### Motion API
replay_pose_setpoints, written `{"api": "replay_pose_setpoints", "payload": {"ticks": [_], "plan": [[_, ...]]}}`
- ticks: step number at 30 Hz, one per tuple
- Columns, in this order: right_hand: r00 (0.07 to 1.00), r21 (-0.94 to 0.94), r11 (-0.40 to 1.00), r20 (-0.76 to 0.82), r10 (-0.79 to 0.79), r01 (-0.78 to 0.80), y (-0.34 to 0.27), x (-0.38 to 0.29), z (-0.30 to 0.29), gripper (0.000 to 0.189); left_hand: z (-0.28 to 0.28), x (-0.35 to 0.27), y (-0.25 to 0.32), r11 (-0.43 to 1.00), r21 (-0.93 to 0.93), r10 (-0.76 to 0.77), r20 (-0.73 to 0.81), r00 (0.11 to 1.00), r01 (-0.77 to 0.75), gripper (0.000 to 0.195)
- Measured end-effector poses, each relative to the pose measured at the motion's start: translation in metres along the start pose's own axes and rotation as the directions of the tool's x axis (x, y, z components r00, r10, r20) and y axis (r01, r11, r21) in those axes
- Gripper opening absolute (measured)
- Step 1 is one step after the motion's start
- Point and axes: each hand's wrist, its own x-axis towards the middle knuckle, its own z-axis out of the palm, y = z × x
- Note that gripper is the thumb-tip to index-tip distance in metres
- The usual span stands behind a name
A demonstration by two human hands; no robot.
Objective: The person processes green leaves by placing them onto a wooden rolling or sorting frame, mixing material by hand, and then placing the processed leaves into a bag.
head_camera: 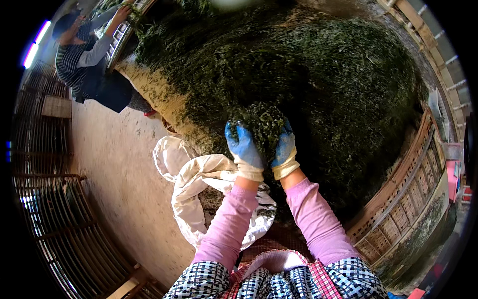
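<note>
Both hands wear blue-coated gloves with cream cuffs. My left hand and my right hand cup a dark green clump of shredded, leafy plant material from its two sides. Behind and beside them spreads a large pile of the same stuff, heaped on a tan surface. The fingertips are partly buried in the green. Below my left hand, close to my body, stands an open white sack with its rim rolled down, partly covered by my left forearm.
A co-worker in a striped top handles green material over a slatted frame at the upper left. Racks of stacked trays line the left side beside the bare floor. A woven bamboo tray with a wooden frame leans at the right.
</note>
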Motion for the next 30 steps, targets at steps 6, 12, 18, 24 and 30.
{"api": "replay_pose_setpoints", "payload": {"ticks": [6,12,18,24,30], "plan": [[0.921,-0.715,0.583,0.257,-0.294,0.386,-0.126,-0.051,0.054,0.039,0.139,-0.065,0.051,0.746,0.501,0.364,0.244,0.899,-0.439,0.051],[0.818,0.321,0.855,0.288,-0.497,0.407,-0.265,-0.121,0.053,0.043,0.286,-0.169,0.042,0.796,0.313,0.351,0.458,0.817,-0.518,0.051],[0.625,-0.319,0.546,0.258,-0.736,0.775,-0.457,-0.268,-0.008,0.043,0.409,-0.334,-0.026,0.318,0.377,0.445,0.751,0.488,-0.870,0.050],[0.424,-0.528,0.321,0.083,-0.902,0.786,-0.602,-0.396,-0.102,0.042,0.511,-0.492,-0.133,0.801,0.002,0.403,0.737,0.542,-0.599,0.041],[0.397,-0.676,0.455,-0.253,-0.882,0.580,-0.710,-0.494,-0.307,0.042,0.570,-0.638,-0.270,0.919,0.242,-0.364,0.826,0.431,0.311,0.034]]}}
